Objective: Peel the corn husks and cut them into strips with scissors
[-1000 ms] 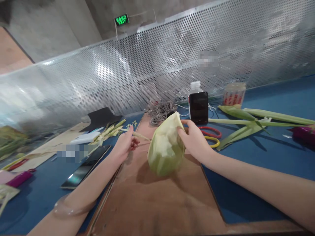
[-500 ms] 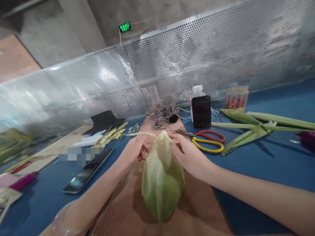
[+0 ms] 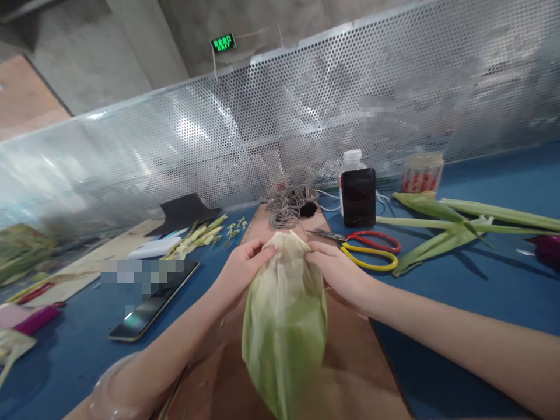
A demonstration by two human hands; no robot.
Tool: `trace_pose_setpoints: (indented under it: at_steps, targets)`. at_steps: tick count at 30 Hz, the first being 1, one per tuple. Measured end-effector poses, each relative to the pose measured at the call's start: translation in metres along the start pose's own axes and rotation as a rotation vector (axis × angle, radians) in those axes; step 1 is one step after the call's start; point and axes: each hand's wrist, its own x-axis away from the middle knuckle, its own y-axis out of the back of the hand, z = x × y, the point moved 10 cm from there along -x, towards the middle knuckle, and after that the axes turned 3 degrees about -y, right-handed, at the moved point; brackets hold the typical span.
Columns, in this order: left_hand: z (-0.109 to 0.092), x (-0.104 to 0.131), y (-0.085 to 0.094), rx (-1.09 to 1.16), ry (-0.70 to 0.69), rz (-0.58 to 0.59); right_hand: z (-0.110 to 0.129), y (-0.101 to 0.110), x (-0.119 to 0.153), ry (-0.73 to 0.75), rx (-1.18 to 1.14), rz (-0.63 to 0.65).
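Note:
A broad pale-green corn husk [image 3: 284, 326] spreads over the brown board [image 3: 359, 373] in front of me, its whitish, creased end pointing away. My left hand [image 3: 247, 259] pinches the left corner of that end, thumb on top. At the right corner, my right hand [image 3: 330, 262] grips the husk between thumb and fingers. The husk's near tip reaches the bottom of the view. Just beyond my right hand lie scissors [image 3: 371, 251] with one red and one yellow handle.
Tangled grey cord [image 3: 291, 204] lies at the board's far end. To the right are a black phone [image 3: 359, 197] standing against a white-capped bottle [image 3: 352, 156], a jar [image 3: 422, 173] and green husk strips [image 3: 455, 233]. Leftward, another phone [image 3: 155, 303] lies flat on the blue tabletop [image 3: 83, 332].
My left hand has taken hold of the husk's left corner; a thin strip that was near it no longer shows. The husk is now spread wider and its near tip sits lower in view.

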Motion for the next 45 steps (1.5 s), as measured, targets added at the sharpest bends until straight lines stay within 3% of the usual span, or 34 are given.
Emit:
trace_pose_setpoints:
  at_steps: [3,7,13,20,25,29,32,35,36,38,41,43,45]
  targets:
    - [0.001,0.001,-0.003,0.1,0.02,0.013,-0.005,0.002,-0.003,-0.036,-0.05,-0.008]
    - [-0.001,0.003,-0.007,0.153,0.036,0.029,-0.004,0.006,-0.005,0.031,0.11,-0.015]
    - [-0.01,0.004,-0.006,-0.067,-0.043,0.027,0.024,0.009,0.007,0.28,0.246,-0.063]
    - [-0.019,0.01,-0.02,-0.093,-0.118,0.093,0.031,0.018,0.014,0.3,0.261,-0.195]
    - [-0.007,0.01,-0.021,0.064,0.01,0.08,0.022,0.022,0.007,0.191,0.067,-0.203]
    - [0.001,0.009,-0.024,0.153,0.078,0.096,0.013,0.02,-0.004,0.038,-0.028,-0.091]
    - [0.011,0.006,-0.022,0.069,0.127,0.113,0.026,0.026,-0.009,0.028,0.326,0.057]
    - [0.017,0.0,-0.013,-0.081,0.135,0.111,0.052,0.051,-0.007,0.186,0.968,0.035]
    - [0.017,-0.001,-0.011,-0.118,0.124,0.108,0.054,0.062,-0.008,0.188,1.146,0.006]
    - [0.016,-0.004,-0.007,-0.156,0.097,0.107,0.042,0.073,-0.008,0.135,1.382,0.094]
    - [0.017,-0.005,-0.007,-0.19,0.084,0.132,0.031,0.078,-0.008,0.195,1.463,0.183]
    - [0.019,-0.006,-0.008,-0.217,0.086,0.142,0.031,0.087,-0.011,0.2,1.397,0.132]
    - [0.02,-0.006,-0.007,-0.244,0.083,0.134,0.026,0.101,-0.015,0.113,1.35,0.095]
